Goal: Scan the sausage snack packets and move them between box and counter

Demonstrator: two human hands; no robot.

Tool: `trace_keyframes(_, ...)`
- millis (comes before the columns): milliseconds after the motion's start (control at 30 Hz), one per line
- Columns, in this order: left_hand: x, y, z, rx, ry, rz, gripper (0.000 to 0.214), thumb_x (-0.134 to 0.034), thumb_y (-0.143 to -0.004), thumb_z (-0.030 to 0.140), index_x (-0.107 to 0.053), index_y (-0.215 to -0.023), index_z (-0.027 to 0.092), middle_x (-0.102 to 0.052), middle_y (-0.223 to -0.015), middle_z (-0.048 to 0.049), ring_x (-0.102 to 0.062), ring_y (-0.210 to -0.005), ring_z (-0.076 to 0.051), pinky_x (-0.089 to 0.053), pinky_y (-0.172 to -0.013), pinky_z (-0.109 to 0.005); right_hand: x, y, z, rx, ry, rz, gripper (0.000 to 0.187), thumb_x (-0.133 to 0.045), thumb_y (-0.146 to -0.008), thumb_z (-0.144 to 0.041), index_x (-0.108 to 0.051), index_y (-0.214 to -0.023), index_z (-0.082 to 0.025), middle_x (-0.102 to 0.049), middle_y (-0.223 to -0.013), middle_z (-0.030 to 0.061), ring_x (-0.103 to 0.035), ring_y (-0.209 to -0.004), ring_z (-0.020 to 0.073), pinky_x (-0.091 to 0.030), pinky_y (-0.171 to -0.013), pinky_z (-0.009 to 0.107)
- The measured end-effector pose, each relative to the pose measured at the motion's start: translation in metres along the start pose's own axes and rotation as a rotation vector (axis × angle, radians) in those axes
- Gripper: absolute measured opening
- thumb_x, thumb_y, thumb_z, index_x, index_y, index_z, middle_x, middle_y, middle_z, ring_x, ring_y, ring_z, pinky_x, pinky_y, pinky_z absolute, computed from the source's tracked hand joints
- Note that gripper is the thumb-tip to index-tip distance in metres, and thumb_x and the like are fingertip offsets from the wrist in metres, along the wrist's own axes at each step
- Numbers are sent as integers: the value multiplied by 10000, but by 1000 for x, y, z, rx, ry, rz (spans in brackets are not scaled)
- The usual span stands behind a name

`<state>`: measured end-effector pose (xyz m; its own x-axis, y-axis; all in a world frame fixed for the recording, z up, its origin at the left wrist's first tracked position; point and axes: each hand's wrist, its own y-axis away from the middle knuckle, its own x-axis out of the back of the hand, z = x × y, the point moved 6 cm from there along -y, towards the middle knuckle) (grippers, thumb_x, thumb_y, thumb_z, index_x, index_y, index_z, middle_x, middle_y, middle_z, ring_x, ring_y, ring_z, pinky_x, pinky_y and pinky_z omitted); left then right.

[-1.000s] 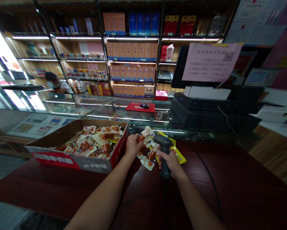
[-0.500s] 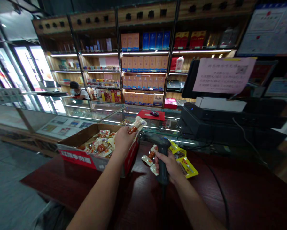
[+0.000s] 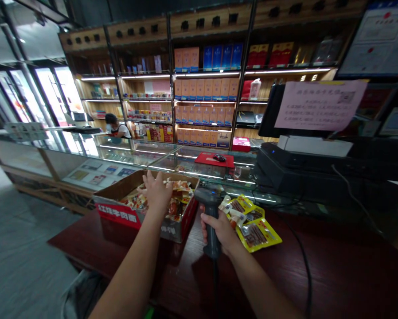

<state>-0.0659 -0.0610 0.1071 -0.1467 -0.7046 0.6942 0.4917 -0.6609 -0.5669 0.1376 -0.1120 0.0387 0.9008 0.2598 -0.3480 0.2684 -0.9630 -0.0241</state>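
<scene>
My left hand (image 3: 157, 191) hangs open, fingers spread, over a cardboard box (image 3: 114, 212) with a red printed label on its front, and holds nothing. Inside the box lie many clear packets of sausage snacks (image 3: 174, 206), just beyond and beside that hand. My right hand (image 3: 220, 230) grips the handle of a black handheld barcode scanner (image 3: 212, 221). Its head points up and away. A small heap of yellow meat-snack packets (image 3: 254, 230) lies on the dark red counter (image 3: 185, 279), just right of my right hand.
A glass display counter (image 3: 135, 161) runs behind the box, with a red mat and mouse (image 3: 215, 159) on it. At right stand a till with a pink notice (image 3: 320, 106). A person (image 3: 116, 128) stands behind the glass, before goods-filled shelves (image 3: 202, 97). A black cable (image 3: 305, 266) trails across the counter.
My left hand has let go of the sausage packet and opens over the box. The white packets beside the scanner are gone from view, and the yellow packets lie more visibly at right. The view has swung slightly.
</scene>
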Motion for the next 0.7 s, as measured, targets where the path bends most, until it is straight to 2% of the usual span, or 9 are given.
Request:
trace_keyframes(100,-1,7,21,-96,82,36,491,-564,-766,412,-532,-1197,178,-270,-1450,-168,-244,-1330,-349,-243,-1007,-597,7,4,-2,-5,-4,38,417,-699,-629,-351,-527,-960,-164,-548,-486,-70,-464,-342,90,-427,-309,200)
trace_keyframes(200,-9,25,52,-264,264,28,427,-568,-774,348,-550,-1158,163,-337,-1412,-151,-319,-1306,-286,-300,-1043,-460,23,7,-5,-9,4,84,421,-700,-628,-350,-530,-965,-165,-545,-486,-73,-461,-339,89,-427,-307,201)
trace_keyframes(300,-33,53,87,-430,426,-119,355,-555,-781,284,-559,-1117,170,-479,-1298,-121,-435,-1222,-231,-364,-1015,-368,48,10,-7,31,49,139,382,-712,-619,-363,-535,-899,-172,-535,-461,-78,-461,-326,92,-421,-303,203)
trace_keyframes(400,-68,81,112,-489,402,-350,397,-576,-759,257,-535,-1139,150,-562,-1197,-124,-509,-1138,-222,-384,-989,-340,83,12,-7,63,82,231,348,-724,-595,-381,-537,-808,-179,-531,-444,-74,-472,-316,103,-422,-303,218)
trace_keyframes(467,-93,95,119,-463,294,-510,421,-592,-741,272,-534,-1135,133,-591,-1152,-140,-541,-1093,-232,-405,-950,-325,105,14,-8,86,89,301,355,-729,-584,-389,-541,-797,-177,-523,-425,-71,-458,-300,106,-406,-292,223)
trace_keyframes(567,-125,108,117,-375,109,-692,429,-586,-736,383,-554,-1084,134,-626,-1077,-156,-579,-1024,-261,-448,-849,-329,130,19,-9,129,71,380,386,-741,-581,-373,-547,-855,-181,-541,-443,-72,-460,-313,111,-413,-295,231)
trace_keyframes(700,-149,117,106,-322,-41,-742,569,-602,-664,550,-570,-1048,131,-632,-1047,-177,-567,-1024,-321,-455,-792,-378,146,23,-6,134,48,429,347,-740,-587,-380,-545,-791,-179,-535,-440,-71,-467,-323,109,-420,-311,233)
